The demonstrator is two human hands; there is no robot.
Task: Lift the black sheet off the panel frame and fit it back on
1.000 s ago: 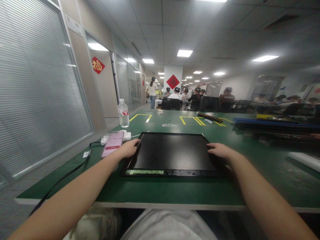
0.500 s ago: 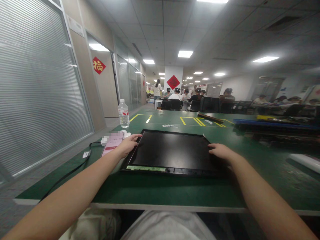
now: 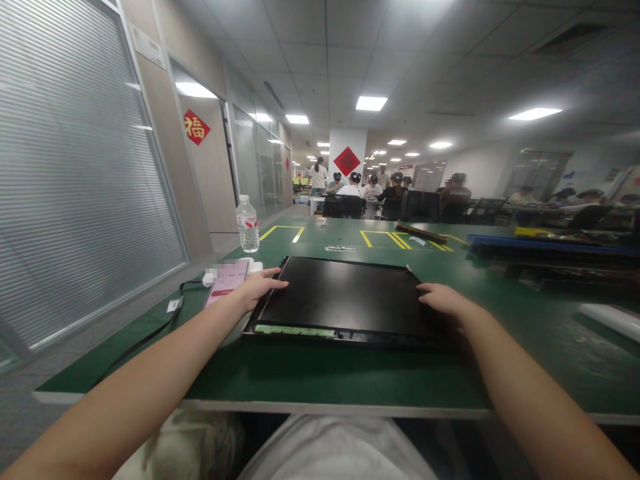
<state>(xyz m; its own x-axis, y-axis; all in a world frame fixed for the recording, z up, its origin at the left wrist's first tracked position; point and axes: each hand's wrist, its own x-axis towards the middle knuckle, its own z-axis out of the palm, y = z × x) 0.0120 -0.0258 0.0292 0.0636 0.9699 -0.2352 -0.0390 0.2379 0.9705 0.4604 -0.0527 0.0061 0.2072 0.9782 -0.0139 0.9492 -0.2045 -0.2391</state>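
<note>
- I am sitting close to the table (image 3: 325, 380), whose near edge is running across just above my lap, so both forearms are reaching over it without strain.
- The panel (image 3: 345, 293) is lying flat on the green top, straight ahead of me, with its near edge and pale green strip (image 3: 295, 330) turned toward me. I judge it is lying face-flat like this so the whole slab is being supported.
- My left hand (image 3: 260, 288) is resting on the panel's left edge. Its fingers (image 3: 275, 283) are stretched out flat and loose across the rim and pointing inward, clasping nothing.
- My right hand (image 3: 443, 300) is lying on the right side, palm down. Its fingers (image 3: 427, 289) are close together and touching the dark surface, also gripping nothing.
- With one hand on each side, the panel is sitting between my palms, and I judge this is steadying it against sliding.
- A phone (image 3: 226, 283) with a lit pink screen is lying just beside my left hand, apart from the panel. A black cable (image 3: 140, 343) is trailing off the left edge.
- A bottle (image 3: 247, 225) is standing upright farther back on the left, well clear of my arms.
- Yellow tape (image 3: 380, 239) is marking boxes beyond the panel.
- Other people (image 3: 350, 190) are sitting far off at other tables.
</note>
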